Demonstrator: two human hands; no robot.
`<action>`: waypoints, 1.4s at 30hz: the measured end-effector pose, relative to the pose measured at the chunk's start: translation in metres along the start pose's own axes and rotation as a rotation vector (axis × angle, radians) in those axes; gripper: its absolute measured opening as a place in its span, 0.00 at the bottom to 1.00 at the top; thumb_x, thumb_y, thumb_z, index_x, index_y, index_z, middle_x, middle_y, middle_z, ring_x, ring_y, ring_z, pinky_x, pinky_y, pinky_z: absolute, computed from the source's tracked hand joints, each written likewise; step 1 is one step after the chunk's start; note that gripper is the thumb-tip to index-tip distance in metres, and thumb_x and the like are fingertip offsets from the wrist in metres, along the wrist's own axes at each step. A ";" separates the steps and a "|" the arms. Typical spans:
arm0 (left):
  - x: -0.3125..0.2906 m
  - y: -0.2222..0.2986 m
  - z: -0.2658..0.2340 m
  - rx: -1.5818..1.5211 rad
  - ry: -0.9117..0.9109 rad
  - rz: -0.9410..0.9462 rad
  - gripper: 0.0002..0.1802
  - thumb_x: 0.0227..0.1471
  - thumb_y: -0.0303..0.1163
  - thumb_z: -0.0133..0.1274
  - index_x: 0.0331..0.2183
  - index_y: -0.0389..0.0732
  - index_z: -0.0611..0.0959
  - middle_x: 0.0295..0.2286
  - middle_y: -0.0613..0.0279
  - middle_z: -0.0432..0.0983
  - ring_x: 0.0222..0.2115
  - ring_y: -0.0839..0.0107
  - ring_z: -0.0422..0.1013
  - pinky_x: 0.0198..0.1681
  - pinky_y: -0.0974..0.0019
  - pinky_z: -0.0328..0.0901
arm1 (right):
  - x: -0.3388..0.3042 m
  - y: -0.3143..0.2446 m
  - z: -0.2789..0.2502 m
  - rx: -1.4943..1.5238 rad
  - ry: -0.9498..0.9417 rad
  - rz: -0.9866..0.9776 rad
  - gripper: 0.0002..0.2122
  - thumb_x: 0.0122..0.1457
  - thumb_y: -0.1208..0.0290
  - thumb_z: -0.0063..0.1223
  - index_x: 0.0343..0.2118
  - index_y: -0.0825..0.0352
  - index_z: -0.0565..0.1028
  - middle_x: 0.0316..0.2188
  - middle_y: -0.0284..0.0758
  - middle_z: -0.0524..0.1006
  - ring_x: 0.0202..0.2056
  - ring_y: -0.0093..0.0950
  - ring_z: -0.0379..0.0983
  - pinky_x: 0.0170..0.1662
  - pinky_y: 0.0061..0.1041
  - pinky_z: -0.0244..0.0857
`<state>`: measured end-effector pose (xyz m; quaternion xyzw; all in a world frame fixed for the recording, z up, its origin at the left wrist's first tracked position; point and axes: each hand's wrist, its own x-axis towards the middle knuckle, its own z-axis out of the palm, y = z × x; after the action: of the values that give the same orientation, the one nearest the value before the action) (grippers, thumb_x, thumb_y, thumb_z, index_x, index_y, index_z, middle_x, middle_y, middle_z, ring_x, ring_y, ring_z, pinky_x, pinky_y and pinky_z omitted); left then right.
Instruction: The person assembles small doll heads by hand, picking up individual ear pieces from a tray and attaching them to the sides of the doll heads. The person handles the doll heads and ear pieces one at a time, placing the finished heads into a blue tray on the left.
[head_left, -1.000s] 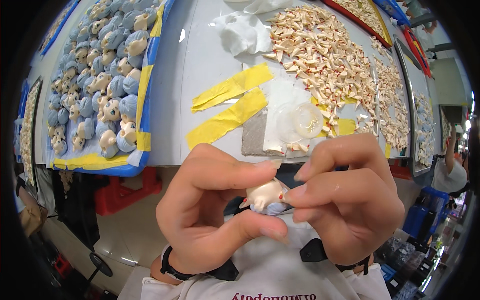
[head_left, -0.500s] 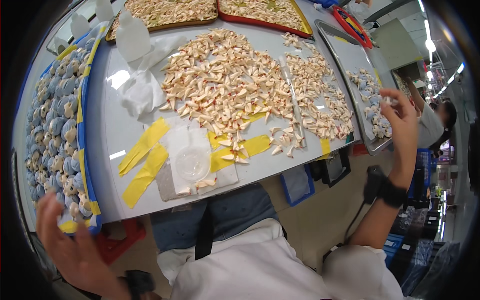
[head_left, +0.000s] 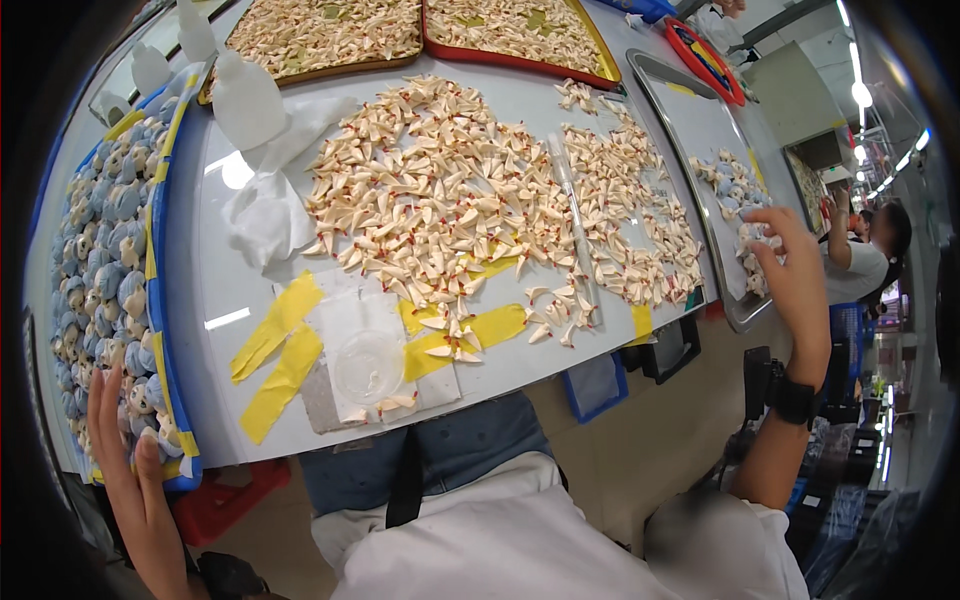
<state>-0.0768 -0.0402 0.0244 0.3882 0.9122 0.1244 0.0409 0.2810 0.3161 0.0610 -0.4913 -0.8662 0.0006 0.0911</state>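
Observation:
At the near end of a blue-rimmed tray [head_left: 160, 330] on the left is my left hand [head_left: 130, 490], its fingers stretched and thumb apart. Small blue-and-cream figure heads [head_left: 95, 270] fill that tray; whether the fingertips touch any is unclear. Over the metal tray [head_left: 735, 305] on the right, my right hand [head_left: 797, 280] has its thumb and index finger apart with nothing seen between them. Several similar blue-and-cream figures [head_left: 735, 185] lie in the metal tray, close to these fingertips. A wide heap of small cream pointed pieces with red tips [head_left: 430, 180] covers the middle of the table.
A clear round dish [head_left: 370, 365] rests on white paper between yellow tape strips [head_left: 285, 395]. Behind stand a white squeeze bottle [head_left: 248, 100] and crumpled tissue [head_left: 265, 220]. A clear tube [head_left: 570, 200] crosses the pieces. Two trays [head_left: 420, 55] of cream pieces lie at the back.
The small whitish figure held in my right hand is out of its fingers, which have opened and moved slightly lower. My left hand has shifted slightly, fingers straighter. The view has tilted a little.

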 end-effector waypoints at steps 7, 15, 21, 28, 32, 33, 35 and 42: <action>-0.008 0.007 0.004 0.023 0.057 0.024 0.19 0.55 0.31 0.37 0.49 0.38 0.67 0.52 0.54 0.57 0.54 0.61 0.53 0.54 0.63 0.49 | 0.009 -0.056 0.028 0.292 -0.179 -0.216 0.08 0.41 0.78 0.51 0.28 0.69 0.72 0.26 0.35 0.72 0.29 0.29 0.68 0.31 0.23 0.62; 0.000 -0.014 0.009 -0.006 0.207 0.155 0.12 0.50 0.29 0.46 0.37 0.35 0.74 0.44 0.55 0.67 0.47 0.61 0.62 0.51 0.60 0.53 | 0.020 -0.059 0.037 0.255 -0.159 -0.194 0.06 0.40 0.79 0.53 0.24 0.70 0.72 0.22 0.36 0.72 0.25 0.30 0.68 0.29 0.24 0.61; 0.017 -0.023 0.009 -0.264 0.287 0.130 0.11 0.51 0.30 0.46 0.37 0.35 0.75 0.44 0.55 0.67 0.47 0.64 0.62 0.51 0.63 0.54 | 0.023 -0.052 0.043 0.321 -0.129 -0.182 0.05 0.41 0.79 0.53 0.23 0.71 0.71 0.22 0.37 0.71 0.24 0.30 0.67 0.29 0.24 0.60; 0.028 -0.043 0.016 -0.402 0.379 0.053 0.11 0.48 0.26 0.49 0.37 0.37 0.72 0.46 0.57 0.61 0.47 0.68 0.60 0.47 0.68 0.58 | 0.020 -0.053 0.039 0.302 0.071 -0.228 0.04 0.45 0.78 0.50 0.25 0.71 0.70 0.20 0.38 0.70 0.24 0.30 0.67 0.31 0.25 0.60; 0.022 -0.045 0.017 -0.543 0.487 -0.051 0.09 0.44 0.20 0.51 0.30 0.37 0.69 0.41 0.59 0.61 0.43 0.71 0.61 0.39 0.72 0.62 | 0.015 -0.056 0.032 0.445 0.137 -0.117 0.03 0.49 0.77 0.47 0.25 0.71 0.69 0.17 0.39 0.70 0.21 0.30 0.68 0.27 0.24 0.60; 0.021 -0.046 0.017 -0.576 0.464 -0.042 0.09 0.43 0.20 0.51 0.30 0.37 0.69 0.40 0.60 0.61 0.43 0.71 0.61 0.39 0.72 0.62 | 0.014 -0.056 0.030 0.441 0.148 -0.092 0.03 0.49 0.77 0.47 0.25 0.71 0.69 0.16 0.38 0.70 0.20 0.30 0.68 0.26 0.24 0.60; 0.020 -0.046 0.016 -0.600 0.435 -0.011 0.10 0.41 0.19 0.51 0.29 0.37 0.70 0.37 0.61 0.62 0.41 0.71 0.62 0.37 0.72 0.63 | 0.011 -0.055 0.030 0.431 0.157 -0.040 0.03 0.50 0.77 0.46 0.25 0.71 0.69 0.15 0.38 0.69 0.18 0.29 0.68 0.24 0.24 0.60; 0.019 -0.020 0.007 -0.612 0.489 -0.039 0.09 0.41 0.19 0.52 0.30 0.35 0.73 0.35 0.59 0.67 0.38 0.69 0.66 0.34 0.71 0.65 | 0.000 -0.068 0.020 0.628 0.019 0.108 0.03 0.50 0.78 0.48 0.26 0.72 0.71 0.13 0.31 0.69 0.14 0.17 0.65 0.18 0.17 0.58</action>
<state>-0.1025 -0.0384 0.0128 0.2994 0.8231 0.4786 -0.0613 0.2197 0.2822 0.0477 -0.4842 -0.7955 0.2684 0.2462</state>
